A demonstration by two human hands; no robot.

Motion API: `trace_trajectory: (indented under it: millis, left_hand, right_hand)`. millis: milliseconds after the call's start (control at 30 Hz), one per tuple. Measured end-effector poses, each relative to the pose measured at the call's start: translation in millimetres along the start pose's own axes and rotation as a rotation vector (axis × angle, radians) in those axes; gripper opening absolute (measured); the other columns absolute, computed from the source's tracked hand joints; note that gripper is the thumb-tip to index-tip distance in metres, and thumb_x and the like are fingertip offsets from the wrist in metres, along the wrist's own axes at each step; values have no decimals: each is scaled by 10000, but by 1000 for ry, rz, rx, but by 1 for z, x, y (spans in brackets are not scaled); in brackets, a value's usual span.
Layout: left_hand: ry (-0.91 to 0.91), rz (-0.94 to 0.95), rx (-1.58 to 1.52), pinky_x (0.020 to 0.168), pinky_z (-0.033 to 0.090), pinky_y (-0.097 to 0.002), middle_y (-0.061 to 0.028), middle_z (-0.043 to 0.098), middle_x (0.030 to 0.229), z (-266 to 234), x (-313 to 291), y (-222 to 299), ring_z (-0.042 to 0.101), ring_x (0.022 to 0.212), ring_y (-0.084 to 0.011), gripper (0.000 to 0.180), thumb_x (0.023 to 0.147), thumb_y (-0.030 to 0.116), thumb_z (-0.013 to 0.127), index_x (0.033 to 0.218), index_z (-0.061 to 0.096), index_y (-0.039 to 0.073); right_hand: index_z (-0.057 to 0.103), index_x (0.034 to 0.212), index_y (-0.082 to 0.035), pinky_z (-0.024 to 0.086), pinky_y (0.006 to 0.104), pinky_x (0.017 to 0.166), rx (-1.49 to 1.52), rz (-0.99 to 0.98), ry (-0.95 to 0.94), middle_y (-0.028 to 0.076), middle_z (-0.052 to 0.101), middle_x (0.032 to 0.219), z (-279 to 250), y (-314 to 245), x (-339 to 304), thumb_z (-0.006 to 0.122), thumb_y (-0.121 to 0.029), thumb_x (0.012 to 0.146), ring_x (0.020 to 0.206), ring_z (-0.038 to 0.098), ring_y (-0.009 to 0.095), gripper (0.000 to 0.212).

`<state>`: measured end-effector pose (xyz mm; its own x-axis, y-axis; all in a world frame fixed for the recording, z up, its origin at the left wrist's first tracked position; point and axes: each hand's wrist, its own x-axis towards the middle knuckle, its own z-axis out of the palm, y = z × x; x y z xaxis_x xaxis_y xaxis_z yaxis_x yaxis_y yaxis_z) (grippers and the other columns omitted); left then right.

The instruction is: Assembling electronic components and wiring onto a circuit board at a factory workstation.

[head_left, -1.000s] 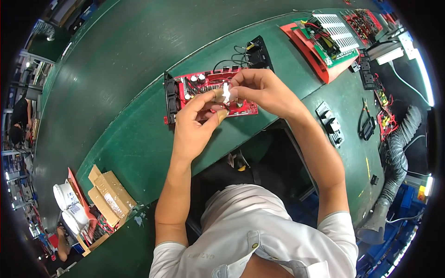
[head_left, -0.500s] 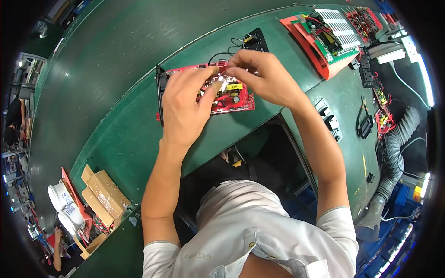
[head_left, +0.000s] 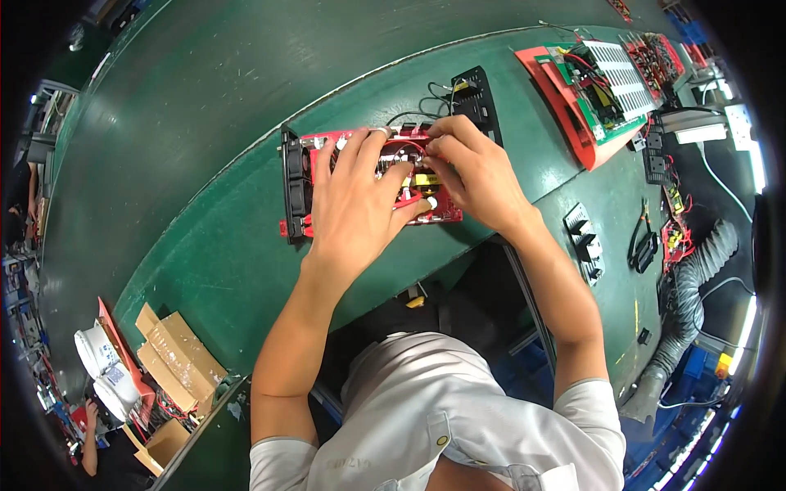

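A red circuit board [head_left: 449, 211] lies on the green bench in front of me, crowded with parts, wires and a yellow-wrapped component [head_left: 426, 182]. Along its left end stands a black panel with fans [head_left: 297, 184]. My left hand [head_left: 354, 209] rests over the board's left and middle part, fingers spread, its thumb by the near edge. Over the board's right part, the fingertips of my right hand [head_left: 479, 176] are pinched together. A thin red wire [head_left: 412, 145] curves into that pinch; the fingers hide its end.
Dark cables run from the board to a black slotted panel [head_left: 481, 106]. A green board assembly on a red sheet [head_left: 589, 155] lies at the far right. A grey-and-black part [head_left: 584, 245] and a black cable [head_left: 644, 250] lie nearer. An open cardboard box [head_left: 180, 352] stands at left.
My left hand has spread out and settled flatter over the board. The right hand stays pinched at the board's right part. The whole view has shifted slightly.
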<state>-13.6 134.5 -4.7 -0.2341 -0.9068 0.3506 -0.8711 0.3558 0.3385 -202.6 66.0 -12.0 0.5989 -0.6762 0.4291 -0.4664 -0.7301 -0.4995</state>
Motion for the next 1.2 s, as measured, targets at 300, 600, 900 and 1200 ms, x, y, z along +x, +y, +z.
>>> trace_trajectory:
  millis: [300, 600, 900, 1200]
  left_hand:
    - [4, -6, -14, 1069, 345, -552, -144, 558, 1272, 4, 0, -2, 505, 1244, -337, 489, 693, 398, 833, 1051, 727, 82]
    - [61, -7, -212, 1020, 369, -517, -184, 570, 1251, -4, 3, -3, 531, 1180, -350, 457, 717, 355, 826, 1045, 723, 53]
    - [119, -95, -382, 984, 410, -440, -152, 610, 1243, -4, 2, -10, 556, 1131, -346, 213, 769, 164, 776, 951, 757, 55]
    - [94, -120, -390, 1020, 403, -439, -122, 592, 1299, -4, -3, -7, 519, 1209, -336, 175, 746, 141, 791, 878, 749, 35]
  right_hand:
    - [614, 951, -3, 531, 386, 702, -32, 43, -17, 128, 593, 1085, 3, 1, -2, 700, -3, 830, 847, 641, 320, 149]
    - [653, 944, 7, 529, 341, 759, 318, 245, 7, 117, 607, 1073, -6, -6, 0, 700, -43, 847, 910, 643, 268, 119]
    - [644, 915, 15, 474, 280, 780, 493, 254, -26, 101, 619, 1064, -16, -24, 7, 683, -1, 839, 893, 585, 163, 87]
    - [608, 935, 10, 499, 404, 805, 375, 124, -62, 141, 609, 961, -6, -23, -3, 671, -73, 872, 907, 613, 332, 121]
